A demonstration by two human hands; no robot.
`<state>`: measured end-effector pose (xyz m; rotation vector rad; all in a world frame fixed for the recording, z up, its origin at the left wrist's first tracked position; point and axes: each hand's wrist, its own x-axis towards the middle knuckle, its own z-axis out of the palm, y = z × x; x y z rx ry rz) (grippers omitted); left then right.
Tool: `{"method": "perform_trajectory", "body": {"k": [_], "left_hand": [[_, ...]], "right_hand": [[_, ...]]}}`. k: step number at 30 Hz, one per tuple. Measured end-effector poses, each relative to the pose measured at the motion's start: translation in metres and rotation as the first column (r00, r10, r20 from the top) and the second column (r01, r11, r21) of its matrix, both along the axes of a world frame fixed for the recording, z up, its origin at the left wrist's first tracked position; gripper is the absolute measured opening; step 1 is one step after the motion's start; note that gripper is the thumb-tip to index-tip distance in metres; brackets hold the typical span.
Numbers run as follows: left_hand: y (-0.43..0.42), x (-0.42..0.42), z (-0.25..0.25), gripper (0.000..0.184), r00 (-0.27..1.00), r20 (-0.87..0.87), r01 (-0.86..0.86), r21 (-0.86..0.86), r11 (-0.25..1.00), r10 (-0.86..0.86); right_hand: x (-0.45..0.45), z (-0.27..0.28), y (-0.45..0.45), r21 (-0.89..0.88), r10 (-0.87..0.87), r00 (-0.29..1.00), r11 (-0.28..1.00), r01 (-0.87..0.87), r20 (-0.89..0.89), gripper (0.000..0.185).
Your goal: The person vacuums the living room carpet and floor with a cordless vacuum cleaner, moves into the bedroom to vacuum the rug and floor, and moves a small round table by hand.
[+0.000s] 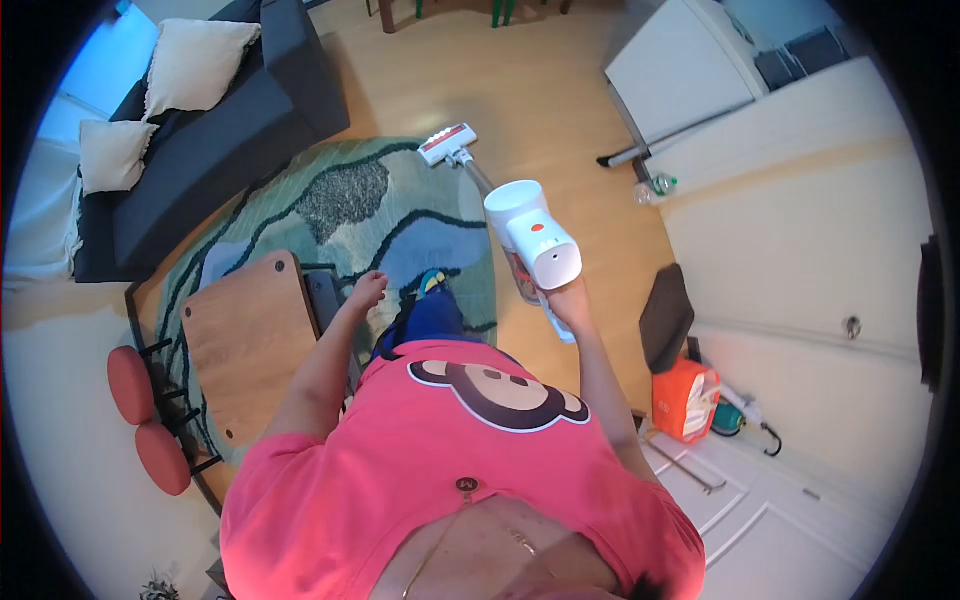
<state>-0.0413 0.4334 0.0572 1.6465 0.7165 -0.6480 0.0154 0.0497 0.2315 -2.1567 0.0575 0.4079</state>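
Note:
A white cordless stick vacuum cleaner point(520, 215) is gripped by my right hand point(568, 303), whose fingers wrap round its handle. The floor head point(447, 145) of the vacuum rests at the edge of the green patterned rug point(345, 200), near the wooden floor. My left hand point(370, 290) hangs over the rug with its fingers curled in; nothing shows in it. Close by that hand stands a wooden-topped table point(245, 340). A slippered foot point(432, 282) is on the rug below me.
A dark sofa point(215, 160) with cushions point(200, 62) stands at the far left. Two red round stools point(131, 385) are by the table. On the right are an orange bag point(684, 402), a dark brown panel-like object point(667, 318), bottles point(662, 184) and a white cabinet point(685, 75).

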Motion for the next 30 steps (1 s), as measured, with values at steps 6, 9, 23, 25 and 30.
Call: {"method": "perform_trajectory", "body": {"k": [6,9,23,25,30], "left_hand": [[0.018,0.152,0.027,0.035,0.963,0.247,0.078,0.138,0.987,-0.111],[0.019,0.22,0.049,0.036,0.93,0.347,0.061,0.171,0.983,-0.119],[0.063,0.43,0.093,0.033,0.934,0.102,-0.32,-0.179,0.93,0.341],[0.078,0.449,0.084,0.033,0.905,0.137,-0.373,-0.201,0.906,0.403],[0.114,0.479,0.078,0.033,0.9,0.017,-0.427,-0.156,0.891,0.435]], "right_hand": [[0.1,-0.015,0.068,0.102,-0.016,0.998,0.995,0.011,0.053,0.048],[0.158,-0.006,0.097,-0.003,0.042,0.998,0.999,-0.042,0.054,0.047],[0.495,0.007,0.187,0.372,-0.341,0.935,0.859,0.352,-0.098,0.04],[0.544,0.014,0.198,0.345,-0.334,0.933,0.866,0.361,-0.137,0.041],[0.643,-0.007,0.253,0.333,-0.401,0.901,0.838,0.433,-0.163,0.043]]}}
